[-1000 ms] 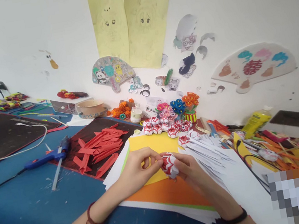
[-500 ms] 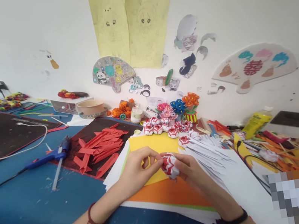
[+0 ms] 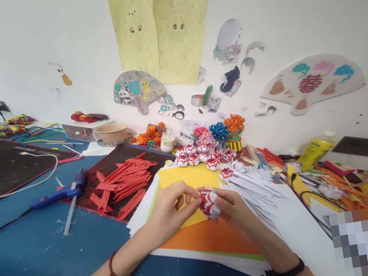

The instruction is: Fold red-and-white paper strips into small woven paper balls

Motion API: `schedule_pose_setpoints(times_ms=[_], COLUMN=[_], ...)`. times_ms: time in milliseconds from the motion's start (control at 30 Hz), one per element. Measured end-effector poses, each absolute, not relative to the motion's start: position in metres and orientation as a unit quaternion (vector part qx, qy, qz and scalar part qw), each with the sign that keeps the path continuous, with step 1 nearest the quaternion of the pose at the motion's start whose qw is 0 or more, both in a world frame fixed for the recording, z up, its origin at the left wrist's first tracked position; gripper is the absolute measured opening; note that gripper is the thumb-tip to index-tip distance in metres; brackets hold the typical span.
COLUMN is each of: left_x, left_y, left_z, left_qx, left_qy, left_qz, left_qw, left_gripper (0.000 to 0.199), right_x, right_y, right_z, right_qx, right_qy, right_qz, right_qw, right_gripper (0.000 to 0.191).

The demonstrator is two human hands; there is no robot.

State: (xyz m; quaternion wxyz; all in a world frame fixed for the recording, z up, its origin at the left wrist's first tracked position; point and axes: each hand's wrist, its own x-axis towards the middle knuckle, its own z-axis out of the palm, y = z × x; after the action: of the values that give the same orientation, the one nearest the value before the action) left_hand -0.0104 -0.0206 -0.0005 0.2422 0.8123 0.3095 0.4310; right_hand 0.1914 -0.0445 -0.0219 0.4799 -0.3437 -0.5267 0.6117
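A red and white folded paper piece is held above yellow paper and orange paper on a stack of sheets. My right hand grips it from the right with bent fingers. On its left edge, my left hand pinches with thumb and forefinger. Behind the hands stand several similar red and white paper pieces. Folded red strips lie heaped on a dark mat to the left, and folded white strips spread out at the right.
A blue glue gun with its cable lies at the left. Paper flowers and a round container stand by the wall. At the right are a yellow bottle and scattered coloured paper.
The view has shifted very slightly. Both hands keep nearly the same hold on the red and white paper piece.
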Motion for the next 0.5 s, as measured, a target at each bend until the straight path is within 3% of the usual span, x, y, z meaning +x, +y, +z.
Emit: schedule_pose_setpoints(times_ms=[500], left_x=[-0.0112], left_y=[-0.0188], left_z=[0.0063], left_qx=[0.805], left_qy=[0.315], left_qz=[0.397], left_qw=[0.31], left_gripper=[0.021], right_x=[0.1928], right_y=[-0.044], right_z=[-0.0226], right_qx=[-0.345], right_qy=[-0.546], right_qz=[0.604], right_qw=[0.468], right_gripper=[0.047])
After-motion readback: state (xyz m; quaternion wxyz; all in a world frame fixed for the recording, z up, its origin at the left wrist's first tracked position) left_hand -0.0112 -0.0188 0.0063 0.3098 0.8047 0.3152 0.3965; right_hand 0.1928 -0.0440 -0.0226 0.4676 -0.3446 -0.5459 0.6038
